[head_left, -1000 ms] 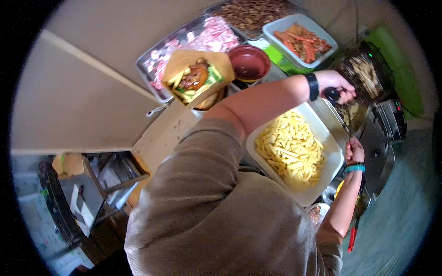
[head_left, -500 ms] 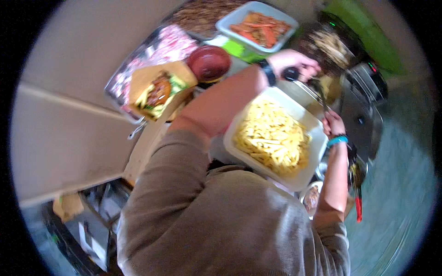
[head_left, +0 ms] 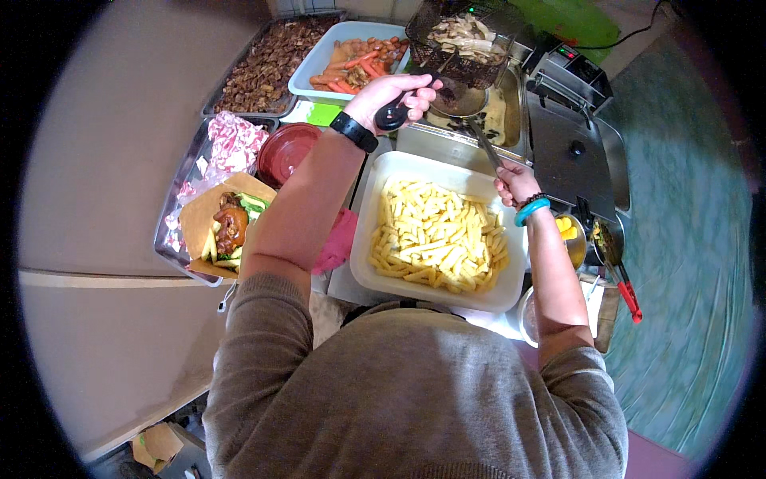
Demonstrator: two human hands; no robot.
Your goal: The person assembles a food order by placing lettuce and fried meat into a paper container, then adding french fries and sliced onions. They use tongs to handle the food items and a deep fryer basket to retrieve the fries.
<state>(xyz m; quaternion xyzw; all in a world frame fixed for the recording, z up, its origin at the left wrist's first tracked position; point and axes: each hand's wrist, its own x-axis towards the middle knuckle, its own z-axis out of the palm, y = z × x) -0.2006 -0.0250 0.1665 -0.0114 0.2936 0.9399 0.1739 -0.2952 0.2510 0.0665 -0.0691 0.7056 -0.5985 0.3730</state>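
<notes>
Head view: the left hand (head_left: pixel 399 102) wraps a rounded black handle (head_left: pixel 390 118) at the rectangular steel fryer (head_left: pixel 447 144); the right hand (head_left: pixel 517 184) grips a long grey metal utensil (head_left: pixel 485 145) reaching over it, beyond a white plastic tub (head_left: pixel 361 247) of yellow fries (head_left: pixel 439 239).

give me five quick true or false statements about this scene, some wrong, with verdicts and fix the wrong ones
1. The left hand grips a black handle. True.
2. The teal bracelet is on the left wrist. False: it is on the right wrist; the left has a black wristband.
3. The whitish tub in front of the person holds yellow potato strips. True.
4. The right hand holds the red-handled tongs. False: it grips a slim metal handle; the tongs lie apart, farther right.
5. The light blue tub is full of dark brown pieces. False: it holds orange-red food; the brown pieces are in the tray on its left.
</notes>
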